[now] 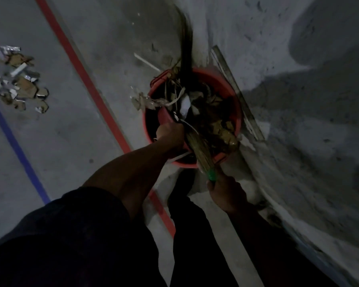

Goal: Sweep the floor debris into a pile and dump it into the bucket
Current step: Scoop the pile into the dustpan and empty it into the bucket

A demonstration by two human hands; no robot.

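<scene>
On the far left, a heap of cardboard scraps and foil pieces (19, 79) lies on the grey floor (75, 131), well apart from the bucket, beyond a blue line (15, 141) and a red line (87, 79). So the step in hand seems to be the dumping, while this heap is not yet collected. The left hand (170, 133) is curled around something red at the bucket's near rim, perhaps a dustpan; I cannot tell surely. The red bucket (235, 112) stands beside the wall (298, 100) and holds dry leaves, paper and scraps (207, 112), some hanging over its left rim. The right hand (226, 193) grips the broom (199, 146) by its green handle, the bristles lying over the bucket. Next, I think, the broom must go back to the left heap.
</scene>
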